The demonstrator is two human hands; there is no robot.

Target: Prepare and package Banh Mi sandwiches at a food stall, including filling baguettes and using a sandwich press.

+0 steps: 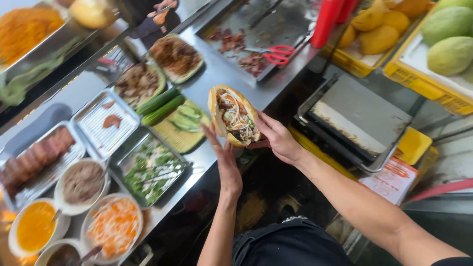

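Between both hands' fingers (266,123), filled sandwich (233,116).

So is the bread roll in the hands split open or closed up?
Open: the bread roll gapes upward, showing meat and shredded vegetables, cradled between left hand and right hand.

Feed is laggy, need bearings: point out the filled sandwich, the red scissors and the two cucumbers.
sandwich (234,117), head view, on the open filling.
scissors (277,53), head view, on the red handles.
cucumbers (160,106), head view, between the two, mid-length.
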